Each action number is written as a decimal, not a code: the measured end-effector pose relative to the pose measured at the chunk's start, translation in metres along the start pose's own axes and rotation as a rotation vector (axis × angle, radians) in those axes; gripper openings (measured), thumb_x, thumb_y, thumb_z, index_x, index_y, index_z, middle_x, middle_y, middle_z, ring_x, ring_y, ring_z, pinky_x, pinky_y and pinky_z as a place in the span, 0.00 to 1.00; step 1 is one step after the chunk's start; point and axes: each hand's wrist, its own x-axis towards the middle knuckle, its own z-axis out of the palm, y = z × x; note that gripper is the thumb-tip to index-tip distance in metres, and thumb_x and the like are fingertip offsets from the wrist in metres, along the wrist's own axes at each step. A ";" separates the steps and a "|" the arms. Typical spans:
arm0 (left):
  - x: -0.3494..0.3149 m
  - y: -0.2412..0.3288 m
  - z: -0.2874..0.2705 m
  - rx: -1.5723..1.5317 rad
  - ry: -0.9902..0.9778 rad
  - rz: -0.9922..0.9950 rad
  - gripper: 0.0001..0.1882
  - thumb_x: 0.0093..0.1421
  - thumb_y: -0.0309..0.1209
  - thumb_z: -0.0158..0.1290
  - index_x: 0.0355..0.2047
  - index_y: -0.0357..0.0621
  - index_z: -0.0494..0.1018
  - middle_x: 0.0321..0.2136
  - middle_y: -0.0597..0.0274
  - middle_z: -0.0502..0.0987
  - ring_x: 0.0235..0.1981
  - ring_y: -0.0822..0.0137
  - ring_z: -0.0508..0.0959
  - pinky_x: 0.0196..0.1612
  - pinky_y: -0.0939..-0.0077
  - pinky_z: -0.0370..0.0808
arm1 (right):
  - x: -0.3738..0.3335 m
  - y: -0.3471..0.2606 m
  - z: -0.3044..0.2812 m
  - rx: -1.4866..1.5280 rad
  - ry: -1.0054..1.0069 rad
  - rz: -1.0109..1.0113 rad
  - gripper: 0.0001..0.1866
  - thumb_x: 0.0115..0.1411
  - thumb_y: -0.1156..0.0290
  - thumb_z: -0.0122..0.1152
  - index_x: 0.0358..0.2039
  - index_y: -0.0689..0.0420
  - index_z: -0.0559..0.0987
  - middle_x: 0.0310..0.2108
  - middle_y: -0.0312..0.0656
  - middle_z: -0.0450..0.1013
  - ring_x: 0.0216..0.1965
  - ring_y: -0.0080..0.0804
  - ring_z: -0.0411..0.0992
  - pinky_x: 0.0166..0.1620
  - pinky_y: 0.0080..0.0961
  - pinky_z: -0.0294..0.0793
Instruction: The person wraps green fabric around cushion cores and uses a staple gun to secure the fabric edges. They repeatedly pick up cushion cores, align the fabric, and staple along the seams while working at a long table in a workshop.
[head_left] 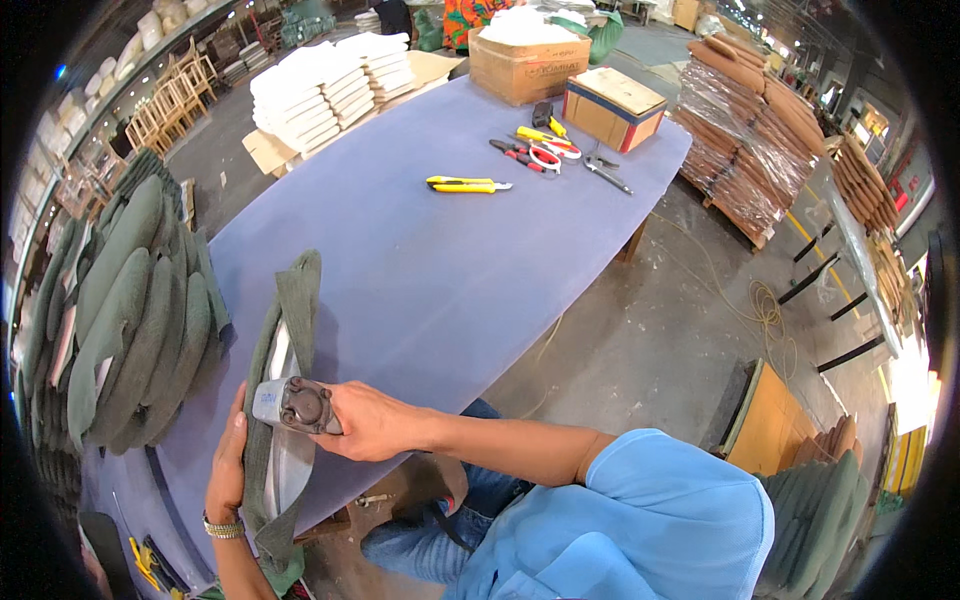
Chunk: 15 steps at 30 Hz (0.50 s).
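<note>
A long, narrow panel wrapped in dark green fabric (298, 285) lies across the near left of the table, its ends curling up and a pale inner side showing. My left hand (231, 465), with a metal watch band at the wrist, grips its left edge. In my right hand (365, 420) is a grey staple gun (296, 404) with a dark round cap, held over the middle of the panel. The gun hides the spot beneath its nose. Most of the right fingers are wrapped around the handle, partly out of sight.
On the blue-covered table (400, 270) lie a yellow utility knife (468, 185), red-handled pliers (525, 155) and a small box (614, 108). A large carton (528, 65) stands at the far end. Stacked green cushions (150, 320) crowd the left side. Wrapped brown cushions (745, 130) stand beyond the right edge.
</note>
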 end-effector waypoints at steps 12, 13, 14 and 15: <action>-0.020 0.047 0.042 0.665 0.138 0.119 0.23 0.71 0.40 0.51 0.54 0.31 0.71 0.41 0.38 0.81 0.42 0.40 0.81 0.47 0.52 0.75 | -0.004 0.014 0.003 0.115 0.061 -0.104 0.21 0.57 0.74 0.62 0.52 0.61 0.71 0.34 0.58 0.77 0.41 0.63 0.75 0.41 0.49 0.73; -0.019 0.051 0.046 0.699 0.113 0.029 0.22 0.70 0.37 0.51 0.56 0.31 0.68 0.42 0.36 0.80 0.44 0.37 0.79 0.49 0.50 0.73 | -0.006 0.020 0.005 0.111 0.086 -0.146 0.19 0.58 0.75 0.62 0.50 0.62 0.71 0.35 0.58 0.77 0.42 0.63 0.75 0.41 0.49 0.72; -0.017 0.053 0.046 0.725 0.106 0.006 0.23 0.71 0.37 0.50 0.59 0.31 0.68 0.44 0.32 0.79 0.45 0.35 0.79 0.48 0.51 0.74 | -0.008 0.013 0.002 0.164 0.086 -0.134 0.18 0.58 0.75 0.63 0.48 0.62 0.71 0.36 0.58 0.77 0.42 0.63 0.75 0.41 0.50 0.72; -0.017 0.055 0.048 0.727 0.116 0.011 0.24 0.71 0.36 0.50 0.60 0.31 0.67 0.45 0.31 0.79 0.46 0.34 0.78 0.49 0.51 0.74 | -0.009 0.015 0.001 0.158 0.086 -0.134 0.19 0.57 0.75 0.63 0.49 0.62 0.72 0.37 0.58 0.77 0.42 0.63 0.75 0.42 0.50 0.72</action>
